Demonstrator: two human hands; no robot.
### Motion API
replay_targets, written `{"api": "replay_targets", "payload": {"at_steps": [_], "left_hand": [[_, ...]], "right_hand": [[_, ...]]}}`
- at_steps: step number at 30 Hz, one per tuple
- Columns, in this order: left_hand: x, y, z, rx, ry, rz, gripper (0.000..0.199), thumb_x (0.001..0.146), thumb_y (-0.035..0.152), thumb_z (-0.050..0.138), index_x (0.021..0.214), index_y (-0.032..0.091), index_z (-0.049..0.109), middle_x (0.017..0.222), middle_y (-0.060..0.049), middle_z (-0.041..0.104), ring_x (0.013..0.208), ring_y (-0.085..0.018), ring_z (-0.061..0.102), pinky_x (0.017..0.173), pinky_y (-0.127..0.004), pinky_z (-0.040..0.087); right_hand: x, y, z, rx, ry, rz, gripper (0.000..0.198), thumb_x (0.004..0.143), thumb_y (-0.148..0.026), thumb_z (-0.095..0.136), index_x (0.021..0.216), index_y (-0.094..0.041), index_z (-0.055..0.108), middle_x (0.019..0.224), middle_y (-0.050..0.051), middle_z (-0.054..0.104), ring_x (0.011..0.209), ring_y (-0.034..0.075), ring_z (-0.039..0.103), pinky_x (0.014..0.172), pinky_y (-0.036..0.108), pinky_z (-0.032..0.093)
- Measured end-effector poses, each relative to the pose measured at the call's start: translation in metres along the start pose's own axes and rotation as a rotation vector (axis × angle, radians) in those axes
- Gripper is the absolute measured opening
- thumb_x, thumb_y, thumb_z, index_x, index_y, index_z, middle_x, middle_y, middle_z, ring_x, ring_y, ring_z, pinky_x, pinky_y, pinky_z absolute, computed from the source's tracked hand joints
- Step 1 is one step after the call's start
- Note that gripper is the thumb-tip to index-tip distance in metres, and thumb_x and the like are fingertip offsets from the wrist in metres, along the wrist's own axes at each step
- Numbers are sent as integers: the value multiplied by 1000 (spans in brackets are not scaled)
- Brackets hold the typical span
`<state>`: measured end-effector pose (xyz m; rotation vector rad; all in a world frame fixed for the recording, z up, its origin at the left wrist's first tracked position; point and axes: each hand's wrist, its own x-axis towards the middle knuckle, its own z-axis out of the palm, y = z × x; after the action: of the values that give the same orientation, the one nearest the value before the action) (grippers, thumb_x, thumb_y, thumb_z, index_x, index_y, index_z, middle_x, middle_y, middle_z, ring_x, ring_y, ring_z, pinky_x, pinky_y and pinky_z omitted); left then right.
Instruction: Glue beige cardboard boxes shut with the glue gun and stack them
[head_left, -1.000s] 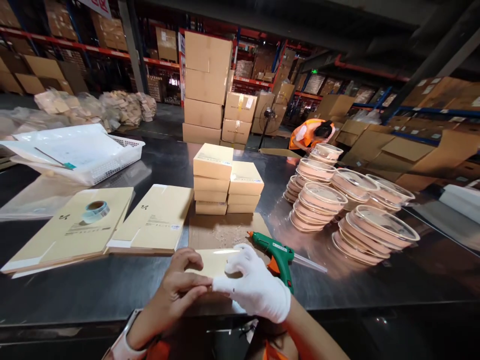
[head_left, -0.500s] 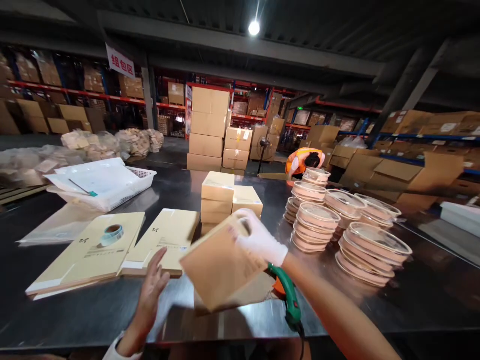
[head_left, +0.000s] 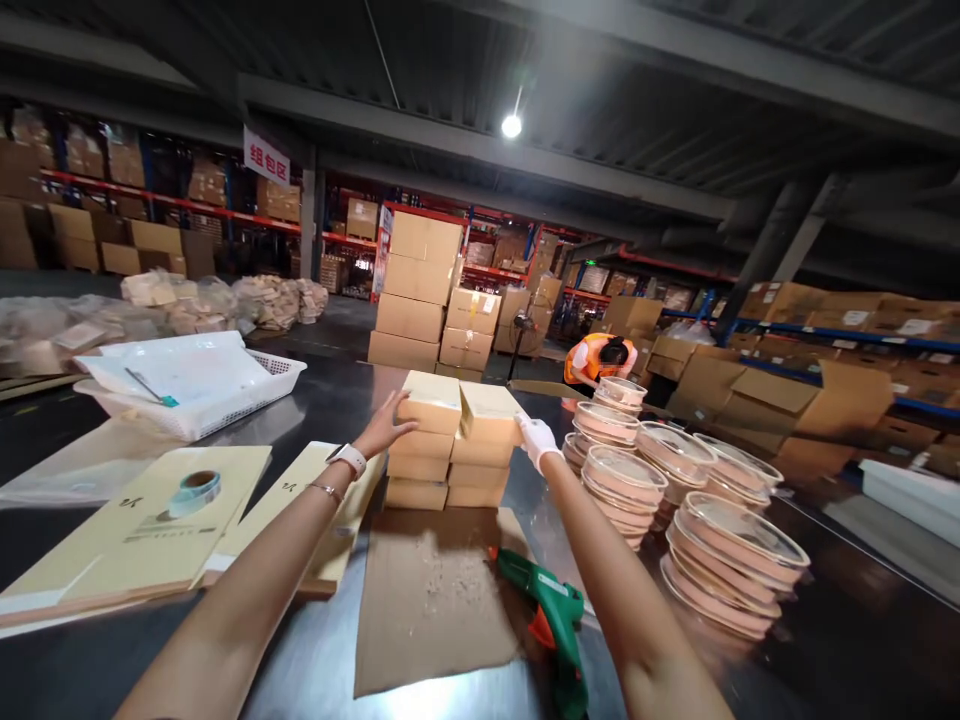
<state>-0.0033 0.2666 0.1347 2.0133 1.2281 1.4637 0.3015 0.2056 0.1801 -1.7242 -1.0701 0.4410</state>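
Observation:
Two side-by-side stacks of small cardboard boxes stand at the middle of the table. My left hand (head_left: 386,425), bare and wearing a watch, is open with fingers spread against the upper left side of the left stack (head_left: 424,440). At the right stack's top box (head_left: 491,402), my white-gloved right hand (head_left: 538,440) lies against the right side with its fingers extended. A narrow gap shows between the two top boxes. In front lies a flat cardboard sheet (head_left: 427,610) with dried glue marks, and a green glue gun (head_left: 547,590) rests over its right edge.
Flat printed cartons (head_left: 150,530) bear a tape roll (head_left: 196,492) at left. Behind them is a white basket (head_left: 247,395) with papers. Stacks of round clear-lidded containers (head_left: 622,485) stand right. A co-worker in an orange vest (head_left: 592,358) bends beyond the table.
The box my right hand carried tilted over the cardboard sheet is now on the right stack. My left hand has moved forward to the left stack. The view has shifted slightly.

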Motion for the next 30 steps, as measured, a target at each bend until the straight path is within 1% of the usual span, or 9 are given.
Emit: {"api": "replay_targets", "payload": {"at_steps": [2,5,8,11,17,21,24,27,30], "left_hand": [[9,-1,3,37,-19,-20,35,91,36,70,120,17,64,128,-10,65,120,-28,61,103,-53,50],[11,-2,4,105,-2,-84,30,92,39,68,112,16,66,109,-7,70,100,-22,68,93,-47,56],[11,-1,3,149,0,-112,30,92,41,68,107,15,67,101,-5,71,94,-21,68,89,-44,56],[12,0,1,169,-8,-115,29,92,41,68,104,15,68,100,-5,71,93,-21,69,88,-43,57],[13,1,2,185,-10,-130,26,92,39,68,104,15,68,103,-5,71,96,-21,69,90,-44,57],[14,0,2,171,-8,-138,27,92,40,68,103,15,69,100,-5,72,93,-20,70,88,-43,57],[14,-2,3,153,-4,-146,28,93,41,68,103,15,69,98,-5,72,92,-20,70,88,-43,57],[14,-5,3,125,1,-147,29,93,42,67,104,15,68,97,-4,72,90,-20,69,86,-42,57],[14,-10,1,77,-12,-122,29,92,41,68,104,15,68,94,-3,71,86,-19,69,83,-40,58]], "right_hand": [[5,2,-5,-137,-33,-58,33,98,-43,60,114,-15,64,110,7,68,94,19,67,84,40,58],[7,-2,-8,-321,-59,-184,38,96,-46,62,119,-16,64,121,10,66,107,24,65,95,47,54],[1,-8,1,-464,-77,-351,40,94,-41,65,128,-19,61,140,11,57,127,29,55,107,52,45],[-6,-10,12,-567,-128,-524,37,92,-32,68,127,-21,63,143,9,56,136,28,47,111,50,41],[-15,-9,13,-704,-90,-622,41,92,-34,65,130,-18,63,137,11,61,129,27,52,107,44,42],[-26,-24,17,-774,-66,-673,39,92,-41,62,121,-15,70,128,18,66,130,36,48,107,51,38],[-30,-42,35,-793,-151,-802,35,93,-41,63,121,-21,68,132,12,65,137,32,44,114,49,33],[-29,-56,54,-801,-262,-856,26,97,-34,61,118,-20,67,125,7,68,120,23,60,106,43,45],[-25,-62,63,-808,-299,-840,22,99,-34,60,109,-16,69,114,7,71,105,21,67,97,44,53]]}}
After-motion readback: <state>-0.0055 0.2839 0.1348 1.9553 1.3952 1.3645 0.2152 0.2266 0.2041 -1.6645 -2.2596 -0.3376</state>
